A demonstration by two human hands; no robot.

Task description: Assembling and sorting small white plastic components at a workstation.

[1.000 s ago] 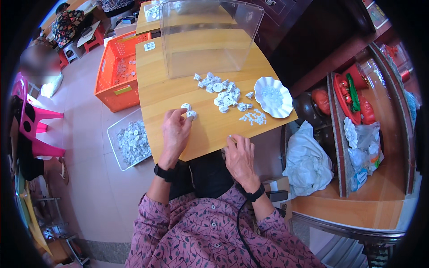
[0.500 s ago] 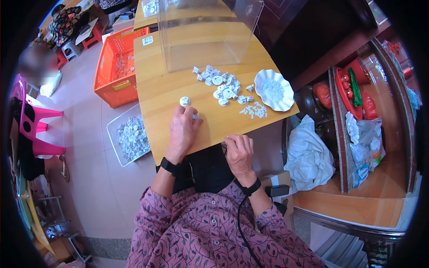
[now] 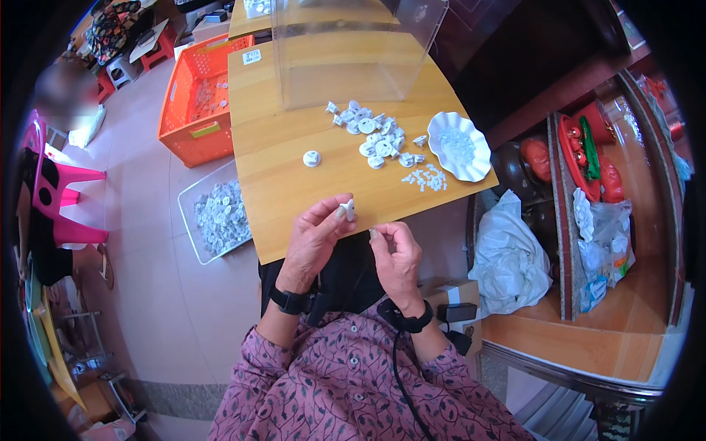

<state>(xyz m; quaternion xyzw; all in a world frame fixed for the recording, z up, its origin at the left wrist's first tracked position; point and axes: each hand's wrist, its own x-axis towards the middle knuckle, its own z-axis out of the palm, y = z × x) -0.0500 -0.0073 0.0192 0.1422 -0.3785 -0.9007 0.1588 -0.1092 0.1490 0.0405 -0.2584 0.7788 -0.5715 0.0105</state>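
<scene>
Between the thumb and fingers of my left hand (image 3: 316,239) is a small round white plastic part (image 3: 347,211), raised above the table's near edge. Close by on the right, my right hand (image 3: 398,257) is closed in a pinch; whatever sits at its fingertips is too small to make out. A single white part (image 3: 312,159) lies on the wooden table (image 3: 276,198), farther off than my left hand. Beyond my hands is a pile of similar white parts (image 3: 368,126), with tiny translucent pieces (image 3: 425,178) scattered to its right.
A white scalloped dish (image 3: 479,158) holds more tiny pieces at the table's right. A clear plastic box (image 3: 346,84) stands at the back. An orange crate (image 3: 193,147) and a clear bin of white parts (image 3: 220,217) are on the floor at left.
My left hand has lifted a white part off the table and brought it rightward, close to my right hand. My right hand stays pinched in nearly the same place. The view has shifted slightly.
</scene>
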